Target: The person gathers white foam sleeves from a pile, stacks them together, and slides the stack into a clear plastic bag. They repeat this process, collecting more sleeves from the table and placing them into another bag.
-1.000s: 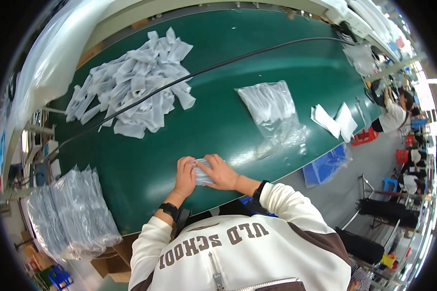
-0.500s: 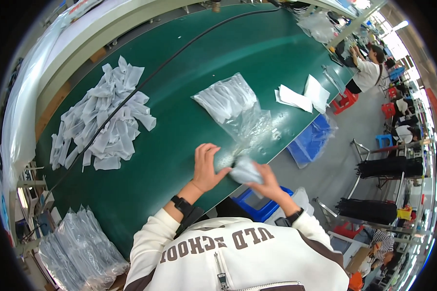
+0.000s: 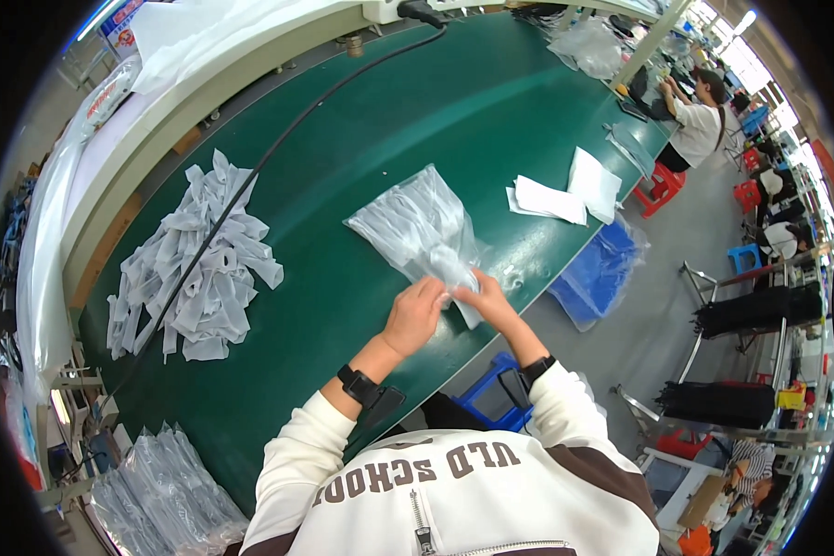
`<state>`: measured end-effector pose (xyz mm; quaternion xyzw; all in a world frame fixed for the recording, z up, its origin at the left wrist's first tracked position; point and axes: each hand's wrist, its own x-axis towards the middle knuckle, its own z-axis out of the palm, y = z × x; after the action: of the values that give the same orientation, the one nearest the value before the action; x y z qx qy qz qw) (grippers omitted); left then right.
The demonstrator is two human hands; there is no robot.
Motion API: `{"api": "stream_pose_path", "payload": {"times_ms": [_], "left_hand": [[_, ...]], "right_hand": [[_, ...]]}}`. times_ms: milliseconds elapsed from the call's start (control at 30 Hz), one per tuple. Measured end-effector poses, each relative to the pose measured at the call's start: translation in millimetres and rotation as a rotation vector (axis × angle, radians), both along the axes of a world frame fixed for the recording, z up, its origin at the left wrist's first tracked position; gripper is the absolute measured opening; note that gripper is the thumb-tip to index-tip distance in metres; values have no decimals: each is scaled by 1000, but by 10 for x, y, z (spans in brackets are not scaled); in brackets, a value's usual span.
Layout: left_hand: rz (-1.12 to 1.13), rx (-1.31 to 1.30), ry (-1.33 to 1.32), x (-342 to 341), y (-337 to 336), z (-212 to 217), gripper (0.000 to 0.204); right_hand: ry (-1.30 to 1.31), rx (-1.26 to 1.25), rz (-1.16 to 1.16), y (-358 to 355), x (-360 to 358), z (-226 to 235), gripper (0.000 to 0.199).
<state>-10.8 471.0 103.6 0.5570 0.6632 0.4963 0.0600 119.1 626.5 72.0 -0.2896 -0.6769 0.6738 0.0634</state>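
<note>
A clear plastic bag [image 3: 408, 208] filled with pale grey fabric pieces lies on the green table in front of me. My left hand [image 3: 415, 317] has its fingers pinched on the near end of this bag. Beside it, my right hand [image 3: 491, 304] grips the same end, thumb toward the left hand. A pale folded bundle [image 3: 452, 267] shows just beyond my fingers, within the bag's mouth as far as I can see. Part of the bag's end hangs below the hands toward the table edge. The fingertips partly hide what lies between them.
A loose heap of pale grey fabric strips [image 3: 204, 269] lies at the left, with a black cable [image 3: 278, 144] crossing over it. White sheets [image 3: 551, 199] sit at the right. Filled clear bags [image 3: 167, 491] stand lower left. A blue stool [image 3: 493, 394] is by the near edge.
My right hand has brought the pale bundle from the near table edge up to the bag's mouth. Both hands have come together there, and the left fingers have closed on the bag.
</note>
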Motion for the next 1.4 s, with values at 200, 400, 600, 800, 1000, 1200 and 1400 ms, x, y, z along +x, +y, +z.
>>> {"api": "stream_pose_path", "payload": {"times_ms": [200, 400, 600, 800, 1000, 1200, 1400], "left_hand": [[0, -16, -63, -6, -159, 107, 4], [-65, -73, -173, 83, -160, 203, 4], [38, -106, -235, -19, -308, 91, 5], [-133, -132, -350, -42, -199, 31, 7], [-140, -137, -241, -295, -327, -15, 11], [852, -427, 420, -1632, -1521, -256, 47], [1173, -739, 426, -2517, -2634, -304, 74]], "right_hand": [[-160, 434, -120, -162, -1018, 31, 77], [-121, 1291, -201, 333, -1552, -350, 86], [135, 1524, -212, 123, -1398, -402, 73], [-178, 1059, 114, 65, -1130, -581, 49], [-4, 1057, 133, 253, -1268, -599, 36], [-6, 700, 208, 271, 28, -713, 17], [-172, 502, -138, 360, 621, -233, 17]]}}
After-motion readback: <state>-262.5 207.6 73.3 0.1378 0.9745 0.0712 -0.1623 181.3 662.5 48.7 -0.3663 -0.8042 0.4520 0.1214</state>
